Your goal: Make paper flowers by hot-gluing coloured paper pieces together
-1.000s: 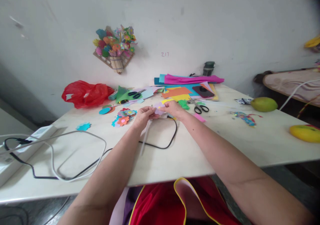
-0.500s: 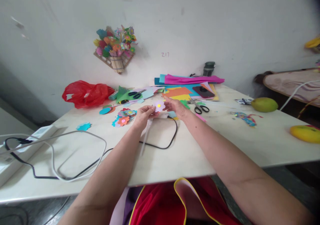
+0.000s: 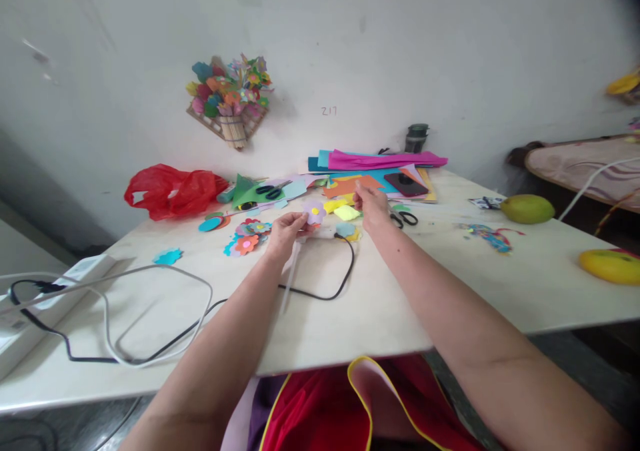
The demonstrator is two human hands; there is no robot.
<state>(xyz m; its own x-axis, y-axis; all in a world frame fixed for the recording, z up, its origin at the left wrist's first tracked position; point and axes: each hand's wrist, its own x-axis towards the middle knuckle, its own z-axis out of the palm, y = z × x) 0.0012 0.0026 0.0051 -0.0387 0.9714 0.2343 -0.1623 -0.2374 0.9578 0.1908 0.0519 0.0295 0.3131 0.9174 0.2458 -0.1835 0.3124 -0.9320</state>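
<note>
A light purple paper flower (image 3: 314,213) with a yellow centre is pinched by its edge in my left hand (image 3: 287,232). My right hand (image 3: 372,205) is closed to the right of the flower, apart from it, above the coloured sheets; whatever its fingers hold, if anything, cannot be made out. Below the flower lies a whitish tool, likely a glue gun (image 3: 325,233), with a black cord and a long translucent stick (image 3: 291,274). Stacked paper flowers (image 3: 247,243) lie left of my left hand. Yellow paper pieces (image 3: 346,212) rest between the hands.
Scissors (image 3: 404,219) lie beside my right wrist, and another pair (image 3: 273,189) sits farther back. A phone (image 3: 406,184) rests on coloured sheets. The red plastic bag (image 3: 173,191) is at the back left. White and black cables run to a power strip (image 3: 75,281). Mangoes (image 3: 527,208) are at right.
My right hand has moved up and away from the flower, its fingers now closed. The left hand still holds the flower, slightly lower and farther left, uncovering yellow pieces between the hands.
</note>
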